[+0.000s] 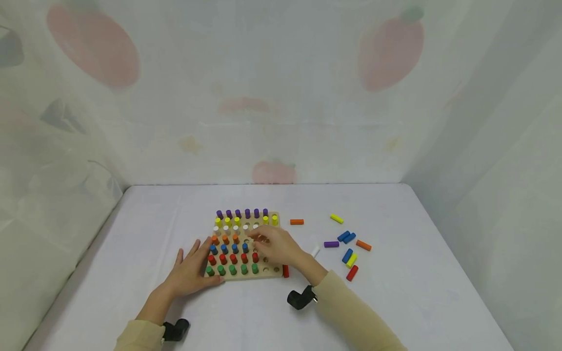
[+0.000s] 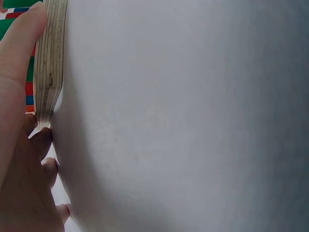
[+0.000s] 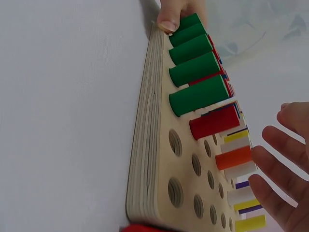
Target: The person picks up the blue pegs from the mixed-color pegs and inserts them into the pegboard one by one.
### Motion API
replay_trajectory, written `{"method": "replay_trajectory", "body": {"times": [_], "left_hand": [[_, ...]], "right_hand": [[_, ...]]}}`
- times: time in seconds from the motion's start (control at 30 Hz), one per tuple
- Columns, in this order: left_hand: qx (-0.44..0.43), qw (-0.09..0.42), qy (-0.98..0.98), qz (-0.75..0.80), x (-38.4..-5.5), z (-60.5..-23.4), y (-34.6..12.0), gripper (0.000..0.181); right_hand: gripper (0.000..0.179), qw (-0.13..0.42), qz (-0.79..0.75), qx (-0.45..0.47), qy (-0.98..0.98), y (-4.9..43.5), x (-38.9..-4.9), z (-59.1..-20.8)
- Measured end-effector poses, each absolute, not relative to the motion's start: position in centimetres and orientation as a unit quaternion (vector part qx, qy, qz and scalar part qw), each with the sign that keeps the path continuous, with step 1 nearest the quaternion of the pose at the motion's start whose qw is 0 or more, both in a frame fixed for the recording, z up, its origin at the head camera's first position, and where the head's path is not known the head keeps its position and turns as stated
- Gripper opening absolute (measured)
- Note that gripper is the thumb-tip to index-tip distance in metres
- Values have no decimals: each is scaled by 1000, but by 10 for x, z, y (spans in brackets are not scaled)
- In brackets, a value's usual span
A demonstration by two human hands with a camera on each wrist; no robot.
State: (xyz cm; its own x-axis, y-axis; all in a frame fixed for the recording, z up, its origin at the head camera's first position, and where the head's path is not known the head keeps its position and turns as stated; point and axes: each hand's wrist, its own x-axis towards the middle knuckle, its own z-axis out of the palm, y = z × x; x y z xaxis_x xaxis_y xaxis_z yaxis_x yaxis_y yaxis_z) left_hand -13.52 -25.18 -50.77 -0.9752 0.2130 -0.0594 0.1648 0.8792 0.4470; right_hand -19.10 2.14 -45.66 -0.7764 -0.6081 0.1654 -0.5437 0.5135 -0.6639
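Note:
A wooden pegboard (image 1: pixel 272 273) holds rows of purple, yellow, white, orange, blue, red and green pegs. My left hand (image 1: pixel 189 273) rests spread at its left side, with the thumb along the near edge and an outer finger touching the left edge. In the left wrist view that thumb (image 2: pixel 24 43) lies against the board's layered side. Over the board's middle hovers my right hand (image 1: pixel 276 243), fingers loosely bent. In the right wrist view its fingers (image 3: pixel 275 174) are apart, nothing visible between them, one tip overlapping the end of an orange peg (image 3: pixel 234 158); contact cannot be told.
Loose pegs lie right of the board: orange (image 1: pixel 296 222), yellow (image 1: pixel 336 219), purple (image 1: pixel 331 244), white (image 1: pixel 315 251), blue (image 1: pixel 347 255) and red (image 1: pixel 352 273). Another red peg (image 1: pixel 286 271) lies by the board's right edge. A printed curtain (image 1: pixel 272 122) hangs behind the table.

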Motion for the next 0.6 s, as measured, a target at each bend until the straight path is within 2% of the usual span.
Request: {"method": "replay_trajectory", "body": {"times": [0.6], "left_hand": [[102, 51, 967, 227, -134, -503, -251, 116]], "right_hand": [[30, 13, -335, -320, 886, 78, -201, -454]]}}
